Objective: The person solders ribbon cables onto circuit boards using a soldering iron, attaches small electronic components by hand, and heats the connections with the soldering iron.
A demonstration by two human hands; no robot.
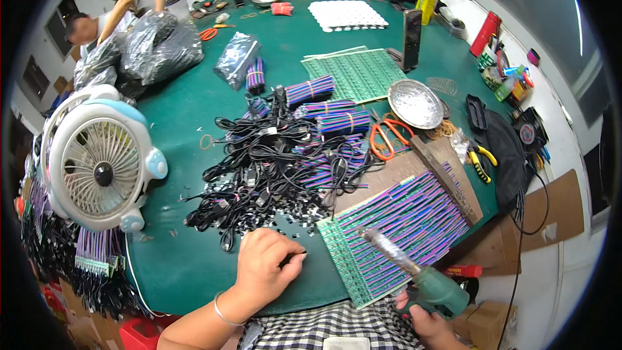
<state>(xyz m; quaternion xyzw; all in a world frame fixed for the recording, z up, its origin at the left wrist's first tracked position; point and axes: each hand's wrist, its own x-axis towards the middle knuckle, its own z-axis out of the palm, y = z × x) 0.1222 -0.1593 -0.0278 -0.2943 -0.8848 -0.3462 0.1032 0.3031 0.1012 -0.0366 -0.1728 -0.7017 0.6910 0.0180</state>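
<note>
My right hand grips a green heat gun whose long silver nozzle points up and left. The nozzle lies over a green circuit-board panel with rows of blue, pink and purple wires across it. My left hand, with a bracelet on its wrist, is closed in a pinch left of the panel. A tiny dark bit may show at its fingertips, too small to name. Just beyond it lie many small black-and-white parts and a heap of black cables.
A wooden bar crosses the wires' far end. Orange-handled cutters, a foil-covered dish and more green panels lie beyond. A fan stands left. Bundled wires sit mid-table. Other people work near plastic bags.
</note>
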